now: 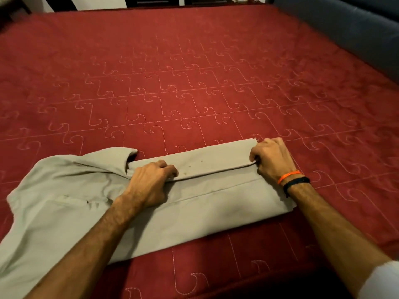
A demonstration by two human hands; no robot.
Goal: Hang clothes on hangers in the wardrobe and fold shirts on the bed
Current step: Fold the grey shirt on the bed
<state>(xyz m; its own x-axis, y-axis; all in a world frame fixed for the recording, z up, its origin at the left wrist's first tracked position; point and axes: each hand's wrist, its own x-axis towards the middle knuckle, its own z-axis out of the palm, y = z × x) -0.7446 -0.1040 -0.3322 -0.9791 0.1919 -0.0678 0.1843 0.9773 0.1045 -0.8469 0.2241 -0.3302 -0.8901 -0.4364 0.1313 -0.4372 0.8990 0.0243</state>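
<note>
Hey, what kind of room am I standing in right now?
Most likely a bedroom. A wide bed under a dark red quilted bedspread fills the view, a padded blue-grey headboard runs along its right side, and both hands grip a pale grey shirt on it.

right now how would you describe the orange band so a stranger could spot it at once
Start at the red quilted bedspread and the pale shirt on its near edge. The right hand grips the shirt's far fold; the orange band circles that wrist, nearer the hand than the black band beside it.
</note>
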